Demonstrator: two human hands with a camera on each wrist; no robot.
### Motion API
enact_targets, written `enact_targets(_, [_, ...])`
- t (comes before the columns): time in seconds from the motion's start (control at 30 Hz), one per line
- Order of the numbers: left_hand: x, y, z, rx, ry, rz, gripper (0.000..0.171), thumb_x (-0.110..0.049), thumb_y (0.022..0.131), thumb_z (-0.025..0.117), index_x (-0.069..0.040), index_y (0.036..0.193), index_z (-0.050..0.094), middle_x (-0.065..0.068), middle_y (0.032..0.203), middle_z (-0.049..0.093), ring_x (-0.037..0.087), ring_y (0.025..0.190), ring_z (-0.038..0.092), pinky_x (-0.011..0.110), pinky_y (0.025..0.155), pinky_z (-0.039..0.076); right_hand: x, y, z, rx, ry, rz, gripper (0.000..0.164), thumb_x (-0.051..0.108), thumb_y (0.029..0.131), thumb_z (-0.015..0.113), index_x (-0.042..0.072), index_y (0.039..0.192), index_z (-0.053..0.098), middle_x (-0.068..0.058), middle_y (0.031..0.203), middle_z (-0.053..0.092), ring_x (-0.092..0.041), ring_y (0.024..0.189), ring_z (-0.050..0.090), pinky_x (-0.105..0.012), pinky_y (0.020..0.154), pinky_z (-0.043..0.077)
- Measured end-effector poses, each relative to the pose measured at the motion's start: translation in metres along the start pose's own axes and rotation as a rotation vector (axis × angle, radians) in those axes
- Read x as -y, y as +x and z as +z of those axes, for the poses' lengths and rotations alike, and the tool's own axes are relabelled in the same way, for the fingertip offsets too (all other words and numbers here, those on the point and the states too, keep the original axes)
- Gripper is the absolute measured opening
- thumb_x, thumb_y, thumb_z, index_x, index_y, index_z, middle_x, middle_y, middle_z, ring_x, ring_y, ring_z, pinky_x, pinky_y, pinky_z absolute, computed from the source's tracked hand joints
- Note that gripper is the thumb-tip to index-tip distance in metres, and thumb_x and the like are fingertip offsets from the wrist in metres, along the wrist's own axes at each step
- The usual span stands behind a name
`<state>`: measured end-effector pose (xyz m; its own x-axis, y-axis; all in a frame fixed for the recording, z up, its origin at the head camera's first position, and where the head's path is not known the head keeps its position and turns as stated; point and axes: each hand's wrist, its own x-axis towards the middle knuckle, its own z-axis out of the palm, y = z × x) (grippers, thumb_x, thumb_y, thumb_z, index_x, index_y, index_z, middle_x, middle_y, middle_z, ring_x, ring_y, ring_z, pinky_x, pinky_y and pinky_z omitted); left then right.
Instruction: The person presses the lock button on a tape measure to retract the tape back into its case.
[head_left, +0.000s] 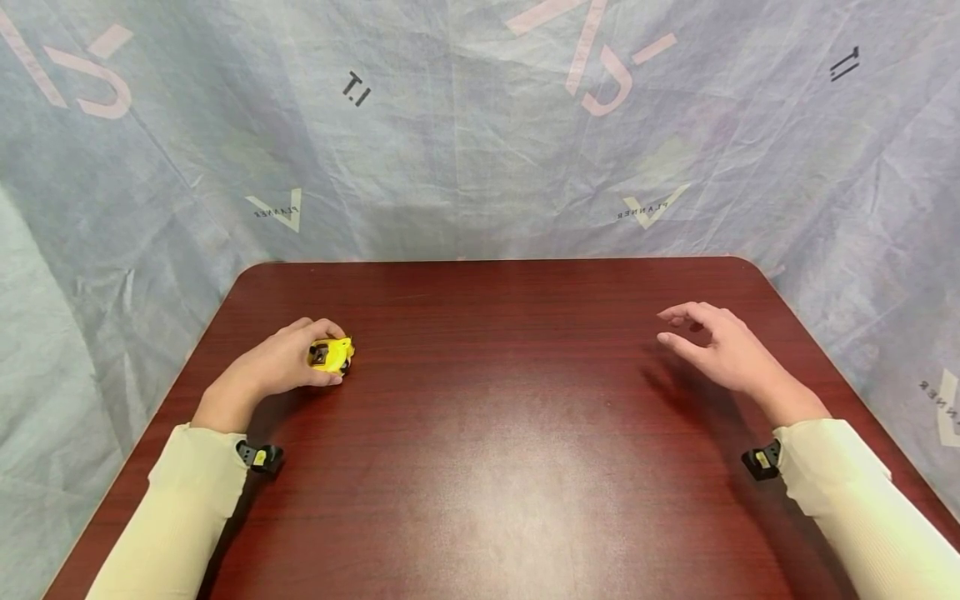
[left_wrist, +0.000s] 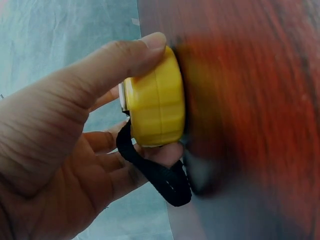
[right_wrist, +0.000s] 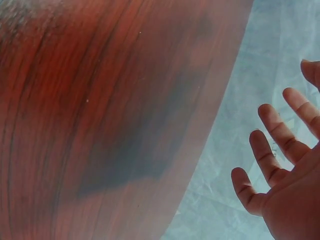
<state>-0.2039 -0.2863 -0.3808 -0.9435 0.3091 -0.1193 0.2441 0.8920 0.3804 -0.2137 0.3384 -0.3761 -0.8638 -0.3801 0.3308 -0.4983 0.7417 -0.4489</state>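
Observation:
A yellow tape measure with a black wrist strap is at the left part of the table. My left hand grips it, the thumb on one side and the fingers on the other. In the left wrist view the tape measure is close to the tabletop; I cannot tell whether it touches. The strap hangs in a loop below the case. Over the right part of the table my right hand hovers with relaxed, slightly bent fingers and holds nothing.
The dark red wooden table has rounded far corners and a glare patch near the front. Grey printed cloth hangs behind it and along both sides. Each wrist wears a black band, such as the left band.

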Motion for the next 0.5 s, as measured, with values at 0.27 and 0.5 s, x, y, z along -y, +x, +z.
enact_targets(0.27, [0.000, 0.001, 0.000, 0.013, -0.008, -0.014, 0.067, -0.028, 0.080, 0.092, -0.011, 0.133, 0.056, 0.020, 0.126, 0.054, 0.035, 0.107, 0.055, 0.058, 0.095, 0.046, -0.002, 0.003, -0.002, 0.006, 0.013, 0.070, 0.031, 0.019, 0.096, 0.075, 0.011, 0.126, 0.068, -0.010, 0.112, 0.069, -0.030, 0.104, 0.058, -0.047, 0.088, 0.038])
enact_targets(0.5, [-0.004, 0.003, -0.003, 0.051, -0.022, -0.013, 0.078, -0.041, 0.082, 0.089, -0.007, 0.141, 0.052, 0.023, 0.131, 0.052, 0.038, 0.116, 0.056, 0.059, 0.099, 0.045, -0.001, 0.015, -0.001, 0.009, 0.026, 0.082, 0.033, 0.020, 0.096, 0.076, 0.010, 0.127, 0.069, -0.014, 0.116, 0.069, -0.032, 0.106, 0.059, -0.045, 0.088, 0.039])
